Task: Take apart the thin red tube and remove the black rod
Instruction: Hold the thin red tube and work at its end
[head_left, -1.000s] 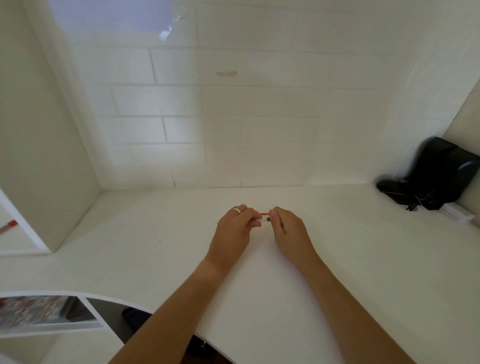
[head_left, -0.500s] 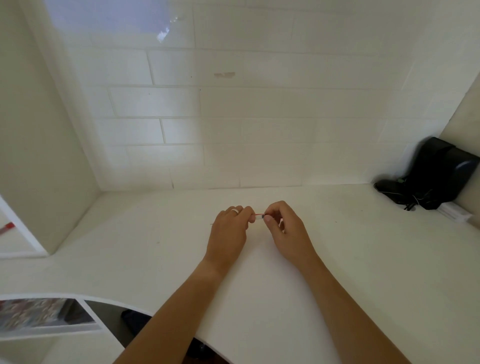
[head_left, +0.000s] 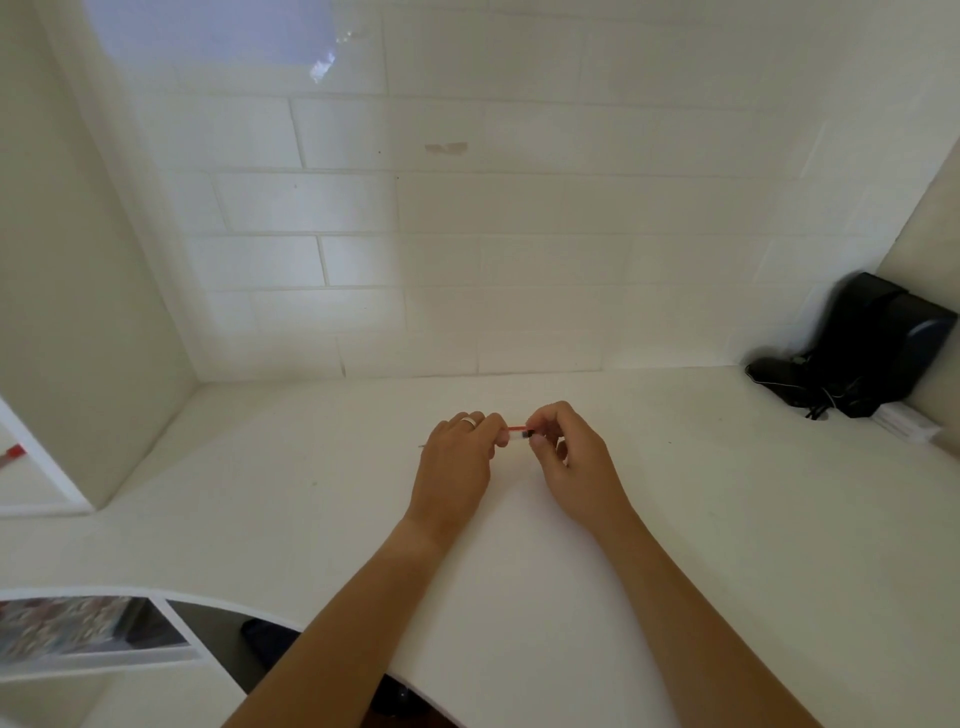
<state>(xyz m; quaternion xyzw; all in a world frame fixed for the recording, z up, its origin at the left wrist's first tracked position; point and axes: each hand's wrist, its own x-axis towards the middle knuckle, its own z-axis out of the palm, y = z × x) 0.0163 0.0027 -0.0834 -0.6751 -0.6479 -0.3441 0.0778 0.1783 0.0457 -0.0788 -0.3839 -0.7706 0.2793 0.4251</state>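
Note:
A thin red tube (head_left: 516, 428) spans the small gap between my two hands, just above the white counter (head_left: 311, 493). My left hand (head_left: 457, 465), with a ring on one finger, pinches the tube's left part; a thin pale tip sticks out past that hand on the far left. My right hand (head_left: 569, 460) pinches the right end, where a small black piece (head_left: 528, 433) shows at its fingertips. Most of the tube is hidden inside the fingers.
A black device (head_left: 862, 348) with cables leans in the back right corner, with a white box (head_left: 906, 421) beside it. A white tiled wall (head_left: 467, 234) rises behind the counter. The counter's curved front edge runs near my forearms at lower left.
My hands have drawn slightly apart, so more of the red tube shows between them, and a black piece is visible at my right fingertips. Both hands shifted little on the counter.

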